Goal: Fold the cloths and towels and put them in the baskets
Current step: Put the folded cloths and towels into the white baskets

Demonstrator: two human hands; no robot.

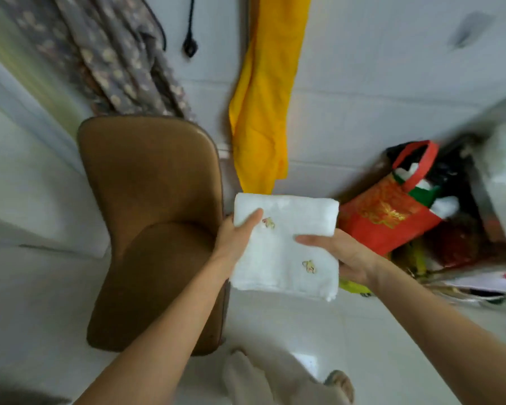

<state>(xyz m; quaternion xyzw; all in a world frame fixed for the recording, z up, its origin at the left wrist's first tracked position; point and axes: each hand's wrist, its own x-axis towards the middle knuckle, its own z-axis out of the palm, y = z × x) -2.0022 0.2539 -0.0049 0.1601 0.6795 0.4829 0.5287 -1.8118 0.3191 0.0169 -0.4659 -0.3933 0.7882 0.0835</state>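
1. You hold the folded white towel (285,247) in the air, near centre.
2. Your left hand (236,238) grips its left edge, thumb on top; your right hand (342,255) grips its right edge.
3. A brown chair (152,217) stands left; a red bag (392,211) sits right; a yellow cloth (266,106) hangs beyond.

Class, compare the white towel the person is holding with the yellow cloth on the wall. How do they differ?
The white towel is folded into a neat rectangle; the yellow cloth hangs long and unfolded. The white towel is held by the left hand and right hand; the yellow cloth is untouched. The towel bears small motifs; the cloth looks plain.
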